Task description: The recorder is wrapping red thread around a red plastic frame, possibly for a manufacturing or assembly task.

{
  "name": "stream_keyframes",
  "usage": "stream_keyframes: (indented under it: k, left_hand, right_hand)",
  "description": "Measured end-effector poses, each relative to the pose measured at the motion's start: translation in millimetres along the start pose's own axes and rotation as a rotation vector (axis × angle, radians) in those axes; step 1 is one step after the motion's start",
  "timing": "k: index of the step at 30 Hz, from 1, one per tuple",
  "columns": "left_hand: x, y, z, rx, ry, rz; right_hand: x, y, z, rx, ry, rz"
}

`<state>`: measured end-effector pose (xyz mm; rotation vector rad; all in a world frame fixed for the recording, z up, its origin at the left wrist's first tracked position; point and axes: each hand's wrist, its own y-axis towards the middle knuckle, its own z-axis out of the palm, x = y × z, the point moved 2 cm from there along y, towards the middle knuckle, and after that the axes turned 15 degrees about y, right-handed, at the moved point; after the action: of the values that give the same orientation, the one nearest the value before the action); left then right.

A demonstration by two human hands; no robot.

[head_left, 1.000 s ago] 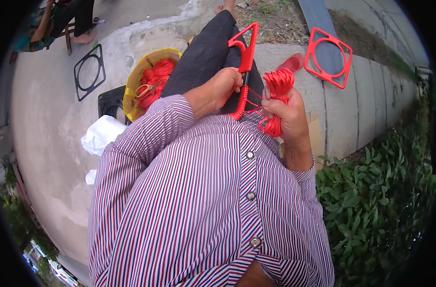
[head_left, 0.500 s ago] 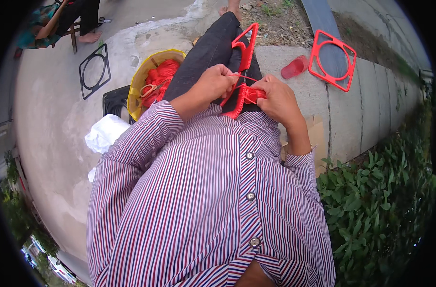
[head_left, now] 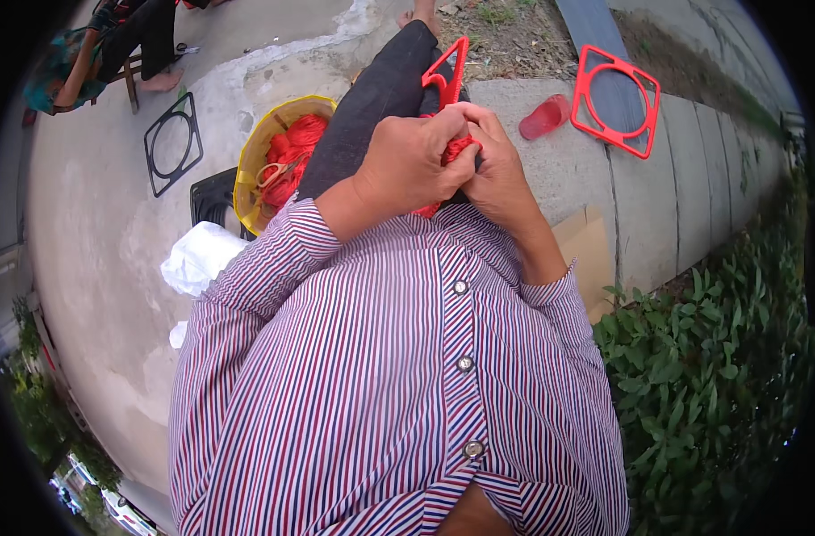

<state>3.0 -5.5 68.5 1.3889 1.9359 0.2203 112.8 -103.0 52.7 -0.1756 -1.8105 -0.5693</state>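
Cord (head_left: 457,150), red and bunched, is clamped between left hand (head_left: 405,159) and right hand (head_left: 500,171) at a red frame (head_left: 451,87), its far end showing no winding, the rest mostly hidden.

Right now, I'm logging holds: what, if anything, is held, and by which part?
Red cord bundle, between left grip and right grip; they hide most of it, so which part is unclear.

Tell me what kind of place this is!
Probably an outdoor yard or roadside: there's concrete paving, leafy green bushes beside it, and a patch of soil with small weeds.
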Motion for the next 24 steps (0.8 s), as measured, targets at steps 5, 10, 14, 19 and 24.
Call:
stream_keyframes:
  k: [5, 10, 14, 19, 24]
  left_hand:
    - [29.9, 7.8, 8.5, 0.257, -1.079, -0.867]
    - [43.1, -6.3, 37.8, 0.424, -0.727, -0.98]
    - [50.2, -21.9, 66.8, 0.436, -0.833, -1.16]
    - [61.1, -29.7, 86.5, 0.546, -1.189, -1.097]
    - [55.2, -30.0, 76.3, 0.46, -1.105, -1.171]
  right_hand:
    - [8.7, 0.0, -29.3, -0.125, 0.391, 0.115]
    - [32.4, -1.5, -104.9, -0.319, 1.43, 0.043]
    - [61.2, -19.4, -133.4, -0.198, 1.564, 0.022]
    - [67.3, -79.3, -142.0, -0.218, 1.196, 0.228]
    - [31.5, -95.5, -183.1, -0.545, 1.23, 0.012]
